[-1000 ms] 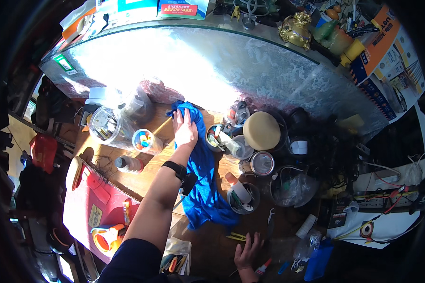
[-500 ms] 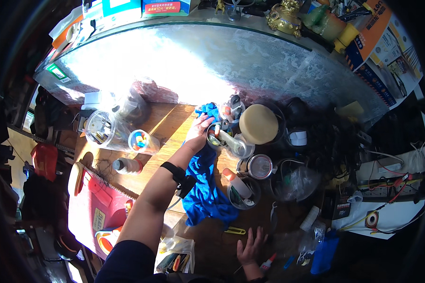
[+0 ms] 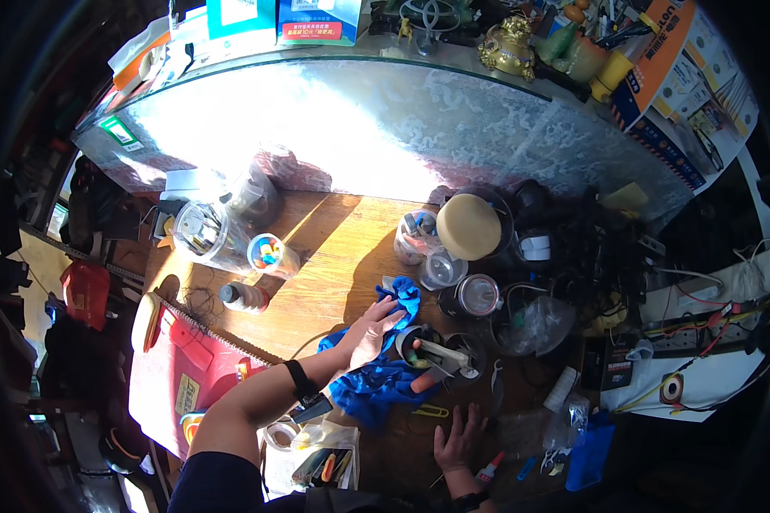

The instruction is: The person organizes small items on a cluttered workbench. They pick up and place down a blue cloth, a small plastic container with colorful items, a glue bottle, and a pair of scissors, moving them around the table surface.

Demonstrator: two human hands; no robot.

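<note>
My left hand is lowered onto a bunched blue cloth, its fingers gripping it beside a small tool-filled cup. A second container with slender items stands against that cup, partly hidden by a bottle tipped toward the cloth. My right hand lies open on the dark part of the wooden desk, near a yellow clip-like tool and a small red-capped bottle.
Tubs, a spool and a red case are at left. A tan round lid, tins and tangled cables are at right. A glass-topped ledge with figurines runs along the back.
My left hand has moved toward me and slightly right, dragging and bunching the cloth. The tool cup has moved forward toward the neighbouring container. My right hand has stayed nearly in place.
</note>
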